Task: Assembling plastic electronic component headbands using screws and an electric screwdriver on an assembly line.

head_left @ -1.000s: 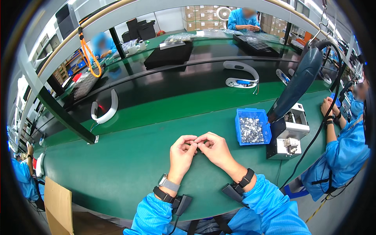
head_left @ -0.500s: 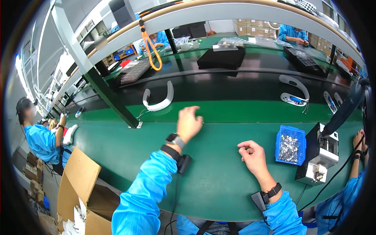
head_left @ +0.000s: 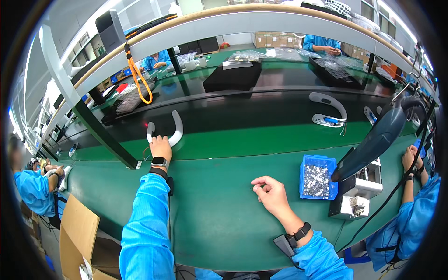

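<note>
My left hand reaches to the table's far strip, its bent fingers closed over the near curve of a white U-shaped plastic piece, like a neck-worn device. Its two arms point away from me, and a thin wire shows beside the left one. A small red glow appears by that arm's tip. Over the green table my right hand hovers with its fingers loosely curled together and nothing visible in them. To its right stands a blue bin full of small metal parts.
A silver-and-black bench machine stands beside the bin, under a dark hanging tool. Another white curved piece, partly opened, lies at the back. A metal post rises at left, near an open carton. A co-worker's hands are at right.
My left hand has moved forward and left onto the white U-shaped piece, which has stayed in place. The whole view has shifted right; my right hand keeps its curled pose.
</note>
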`<state>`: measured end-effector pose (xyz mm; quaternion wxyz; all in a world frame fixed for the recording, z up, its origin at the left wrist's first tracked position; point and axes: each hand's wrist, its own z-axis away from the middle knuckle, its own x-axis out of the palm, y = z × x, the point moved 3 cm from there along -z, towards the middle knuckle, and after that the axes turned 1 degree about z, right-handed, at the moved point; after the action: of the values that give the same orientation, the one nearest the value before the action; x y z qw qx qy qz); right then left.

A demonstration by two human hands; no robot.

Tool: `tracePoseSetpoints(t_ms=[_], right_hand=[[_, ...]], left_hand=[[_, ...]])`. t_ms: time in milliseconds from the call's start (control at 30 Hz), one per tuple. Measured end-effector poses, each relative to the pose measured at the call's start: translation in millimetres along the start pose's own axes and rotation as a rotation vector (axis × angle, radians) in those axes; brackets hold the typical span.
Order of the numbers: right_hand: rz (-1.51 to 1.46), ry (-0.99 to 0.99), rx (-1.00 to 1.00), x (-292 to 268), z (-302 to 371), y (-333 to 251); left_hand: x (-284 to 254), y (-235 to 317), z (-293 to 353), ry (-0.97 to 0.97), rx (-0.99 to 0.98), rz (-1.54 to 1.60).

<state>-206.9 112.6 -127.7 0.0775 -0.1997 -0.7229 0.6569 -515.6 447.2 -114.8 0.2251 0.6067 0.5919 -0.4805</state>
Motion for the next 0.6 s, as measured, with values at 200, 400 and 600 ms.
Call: tracePoseSetpoints(t_ms=[200,400,600], right_hand=[[-0.066,-0.021,0.039,-1,2,-3],[-0.178,0.088,-0.065,-7,12,-20],[-0.134,0.344,-0.583,-31,60,-128]], left_hand=[[-70,29,19,-0.048,0.174,0.481],[-202,59,49,-0.255,0.150,1.425],[-297,112,123,-0.589,0.133,2.047]])
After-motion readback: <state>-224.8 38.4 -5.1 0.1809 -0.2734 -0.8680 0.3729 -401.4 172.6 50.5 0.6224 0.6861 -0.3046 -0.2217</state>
